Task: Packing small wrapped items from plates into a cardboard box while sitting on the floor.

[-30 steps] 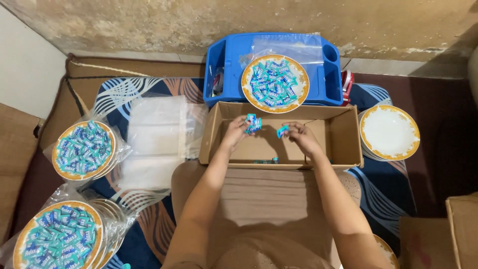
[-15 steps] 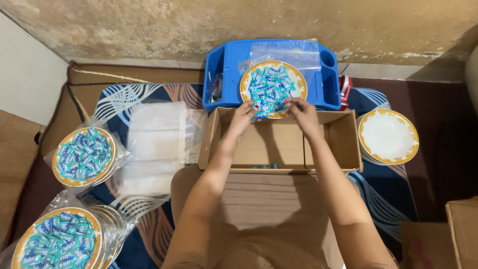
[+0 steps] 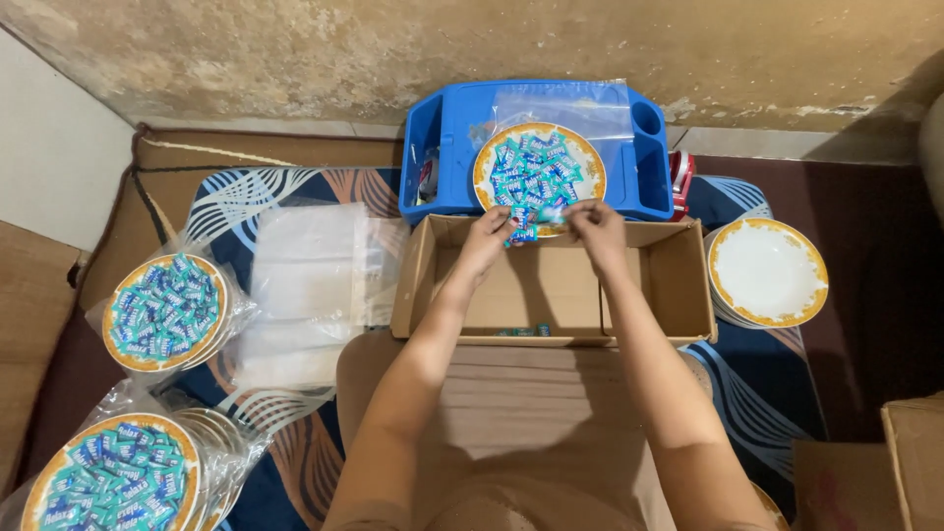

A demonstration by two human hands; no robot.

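Observation:
My left hand point(image 3: 490, 234) and my right hand point(image 3: 593, 221) meet over the far edge of an open cardboard box point(image 3: 678, 285). Both pinch small blue-and-white wrapped candies point(image 3: 543, 215) at the near rim of a gold-rimmed plate point(image 3: 539, 169) heaped with the same candies. That plate rests on a blue plastic tray point(image 3: 442, 138), partly under a clear plastic bag point(image 3: 570, 103). A few loose candies point(image 3: 526, 331) lie inside the box by its near wall.
An empty white gold-rimmed plate stack point(image 3: 767, 272) sits right of the box. Clear bags point(image 3: 305, 285) lie in a pile to the left. Two bagged plates of candies point(image 3: 165, 311) point(image 3: 113, 485) sit at the left. Another carton point(image 3: 910, 462) is at lower right.
Both hands moved from inside the box up to the candy plate on the blue tray and now grip candies at its near edge.

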